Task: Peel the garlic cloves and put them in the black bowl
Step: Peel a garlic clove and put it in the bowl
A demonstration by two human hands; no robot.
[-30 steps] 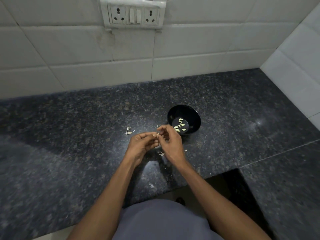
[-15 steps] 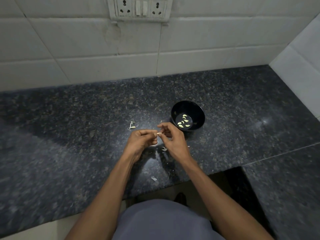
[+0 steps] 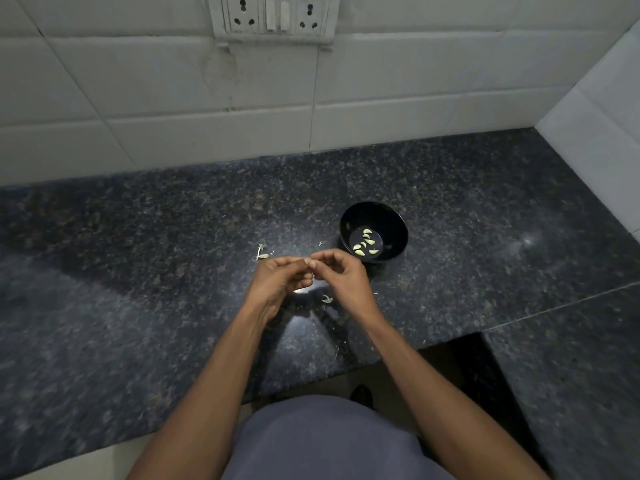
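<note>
Both hands (image 3: 313, 275) pinch together beside black bowl (image 3: 394, 220).

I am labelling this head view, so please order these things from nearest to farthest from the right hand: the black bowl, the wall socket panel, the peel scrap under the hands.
From the right hand:
1. Peel scrap, just below the hand, on the counter.
2. Black bowl, beside it, up and to the right.
3. Wall socket panel, far up on the tiled wall.
</note>
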